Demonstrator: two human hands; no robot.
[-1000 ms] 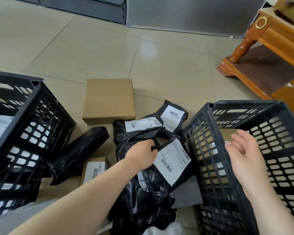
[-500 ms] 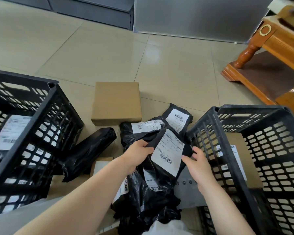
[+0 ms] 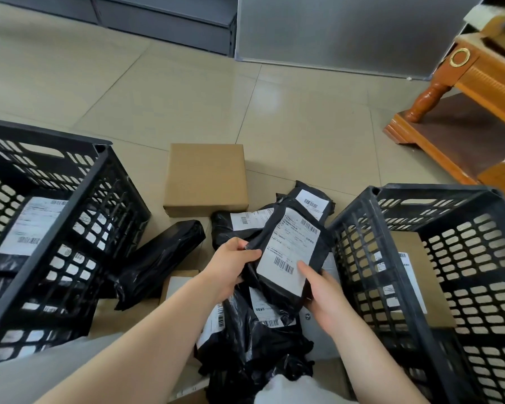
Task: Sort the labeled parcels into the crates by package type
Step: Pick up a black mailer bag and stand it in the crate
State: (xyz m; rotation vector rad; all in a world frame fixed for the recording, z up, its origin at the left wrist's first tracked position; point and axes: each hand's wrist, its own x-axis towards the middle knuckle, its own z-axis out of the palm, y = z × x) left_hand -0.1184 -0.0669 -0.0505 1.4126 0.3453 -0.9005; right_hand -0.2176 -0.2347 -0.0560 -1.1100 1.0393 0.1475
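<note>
A black poly-bag parcel (image 3: 286, 258) with a white barcode label is lifted above the pile on the floor. My left hand (image 3: 231, 266) pinches its left edge. My right hand (image 3: 318, 290) holds its lower right corner, thumb on the label. Under them lie several more black labeled bags (image 3: 245, 330). The left black crate (image 3: 70, 205) holds black labeled bags. The right black crate (image 3: 376, 228) holds a brown box (image 3: 420, 281) with a label.
A plain brown cardboard box (image 3: 206, 179) sits on the tiles behind the pile. A long black bag (image 3: 161, 258) leans by the left crate, with a small labeled box (image 3: 175, 284) beside it. Wooden furniture (image 3: 449, 112) stands at the far right.
My right hand left the right crate and took the parcel's lower corner. Both hands raised the parcel off the pile and turned its label up.
</note>
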